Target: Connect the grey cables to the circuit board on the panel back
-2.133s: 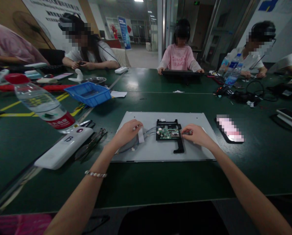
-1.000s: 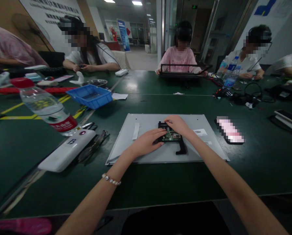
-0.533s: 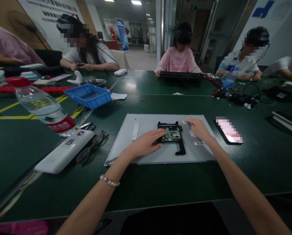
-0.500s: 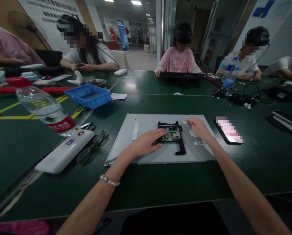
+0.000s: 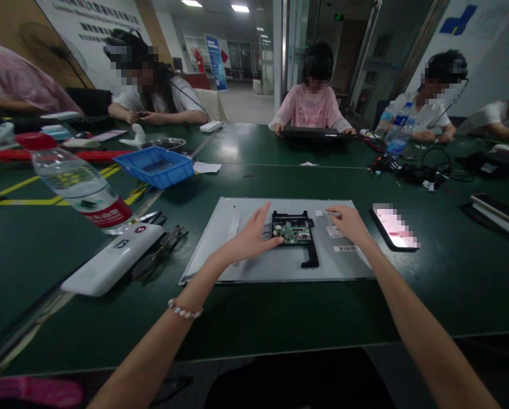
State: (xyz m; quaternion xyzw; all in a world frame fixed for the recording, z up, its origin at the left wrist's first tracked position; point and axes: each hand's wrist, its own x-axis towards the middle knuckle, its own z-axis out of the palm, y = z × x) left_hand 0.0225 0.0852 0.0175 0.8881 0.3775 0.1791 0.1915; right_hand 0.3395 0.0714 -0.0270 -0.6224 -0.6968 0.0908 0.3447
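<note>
A flat grey-white panel [image 5: 212, 255] lies on the table in front of me. On it rests a black plastic bracket [image 5: 312, 258] around a green circuit board [image 5: 295, 234]. My left hand [image 5: 249, 238] is open over the panel's left part, fingers spread, its thumb at the board's left edge. Part of a white strip [image 5: 234, 224] shows behind that hand. My right hand [image 5: 349, 224] is closed in a pinch above the panel's right side; I cannot make out what its fingertips hold. Close by are a small white tab [image 5: 319, 213] and a barcode label [image 5: 343, 249].
A phone [image 5: 394, 228] lies right of the panel. To the left are a white power bank [image 5: 116, 258], eyeglasses [image 5: 158, 253], a tilted-looking water bottle [image 5: 78, 187] and a blue bin [image 5: 154, 167]. Several people sit around the table.
My left hand has lifted off the circuit board and shifted left, spreading its fingers and uncovering more of the board. The right hand stays near the same spot, its fingers more curled.
</note>
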